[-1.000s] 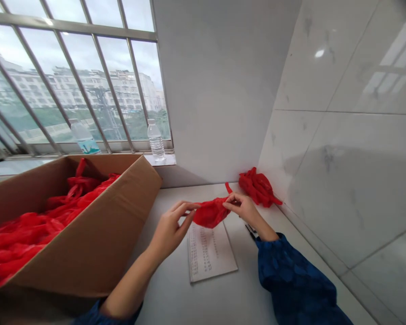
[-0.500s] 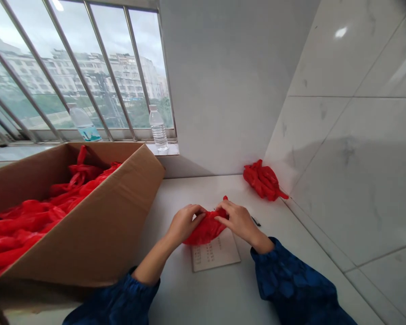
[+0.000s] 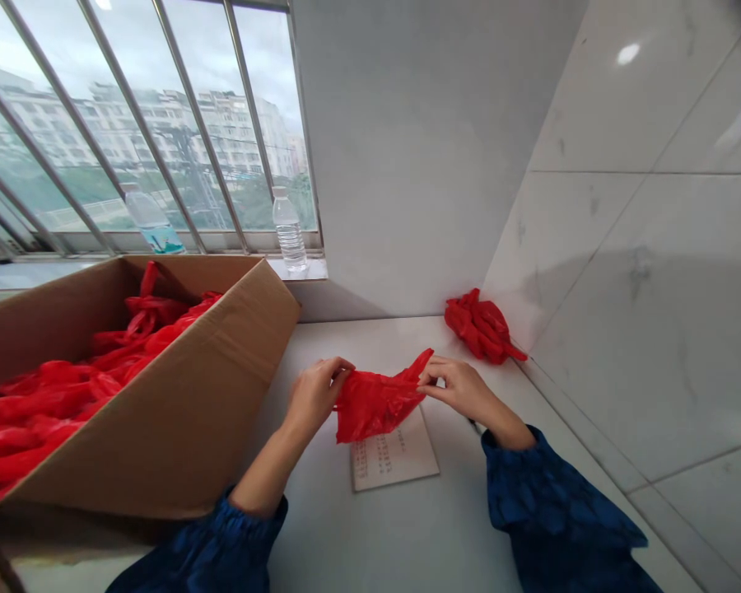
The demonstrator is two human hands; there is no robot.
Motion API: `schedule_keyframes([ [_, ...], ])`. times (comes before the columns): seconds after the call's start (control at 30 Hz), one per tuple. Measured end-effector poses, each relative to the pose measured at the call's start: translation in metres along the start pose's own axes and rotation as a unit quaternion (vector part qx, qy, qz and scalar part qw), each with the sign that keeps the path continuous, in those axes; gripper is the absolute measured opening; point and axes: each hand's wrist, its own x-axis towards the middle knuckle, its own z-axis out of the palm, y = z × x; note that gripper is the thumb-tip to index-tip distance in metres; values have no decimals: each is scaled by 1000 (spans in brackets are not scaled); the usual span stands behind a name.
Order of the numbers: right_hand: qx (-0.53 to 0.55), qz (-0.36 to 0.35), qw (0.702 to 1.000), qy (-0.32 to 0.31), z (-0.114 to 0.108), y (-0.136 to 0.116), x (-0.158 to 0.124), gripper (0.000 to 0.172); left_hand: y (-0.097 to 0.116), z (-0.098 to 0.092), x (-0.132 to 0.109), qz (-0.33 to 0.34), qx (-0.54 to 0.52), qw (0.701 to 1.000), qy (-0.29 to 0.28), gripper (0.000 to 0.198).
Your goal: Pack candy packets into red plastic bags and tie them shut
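A red plastic bag (image 3: 376, 403) is stretched between my two hands above the white tabletop. My left hand (image 3: 318, 394) pinches its left upper edge between thumb and fingers. At the other side, my right hand (image 3: 457, 387) is closed on the bag's right edge, with a pointed corner sticking up beside the fingers. Beneath the bag lies a pale booklet (image 3: 401, 461) with rows of printed characters; the bag hides its upper part. A small dark object, mostly covered by my right wrist, rests on the table.
To the left, a large cardboard box (image 3: 179, 420) holds a heap of red plastic bags (image 3: 67, 391). Another crumpled red bag (image 3: 482, 325) lies in the back right corner by the tiled wall. Two plastic bottles, one clear bottle (image 3: 290, 231) and one labelled bottle (image 3: 153, 221), stand near the barred window.
My hands have moved apart, the left one leftward and the right one rightward. The bunched red bag is now spread out wider between them.
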Motion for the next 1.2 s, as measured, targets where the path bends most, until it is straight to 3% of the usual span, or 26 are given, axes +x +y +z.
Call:
schedule_keyframes([
  [0.1, 0, 11, 999, -40, 1, 4, -1, 14, 3, 0, -2, 14, 18, 1000, 9, 21],
  [0.2, 5, 16, 998, -62, 6, 5, -1, 14, 10, 2, -5, 90, 27, 996, 8, 22],
  [0.3, 15, 24, 997, -65, 15, -2, -1, 14, 17, 8, -8, 185, 42, 981, -34, 23],
  [0.4, 11, 41, 998, -53, 27, -14, 0, 20, 20, 14, -9, 210, 49, 974, -70, 16],
  [0.57, 12, 19, 999, -23, 32, -22, 5, 14, 20, 12, -10, 169, 42, 984, -31, 17],
  [0.77, 61, 12, 998, 27, 7, -12, 5, 18, 11, 1, -9, 38, 38, 997, 58, 22],
  [0.93, 103, 22, 994, 5, -5, -9, 0, 12, 8, -5, -6, -11, 27, 996, 84, 27],
  [1.0, 120, 30, 992, -9, -3, -8, -1, 6, 14, -7, -8, 41, 15, 996, 79, 28],
  [1.1, 157, 34, 987, -28, 5, -9, 0, 7, 26, -6, -11, 186, 16, 982, 38, 42],
  [1.2, 203, 40, 978, -39, 14, -17, 1, 20, 33, -2, -14, 233, 51, 971, 5, 29],
])
